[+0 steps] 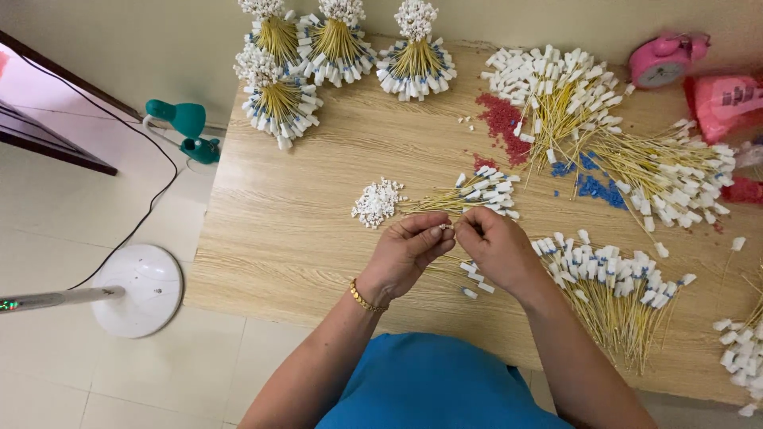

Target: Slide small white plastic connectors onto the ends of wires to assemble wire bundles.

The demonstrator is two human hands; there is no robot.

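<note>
Our left hand [407, 253] and right hand [494, 246] meet fingertip to fingertip, pinching a small white cap [446, 227]; a pink package [725, 103] lies far right on the table [302, 238]

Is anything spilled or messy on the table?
Yes. Tiny red beads and blue beads lie scattered loose on the wooden table among the yellow cables, not in any container. A few white caps sit stray too. The bundled cables at the back stand tidy.
</note>
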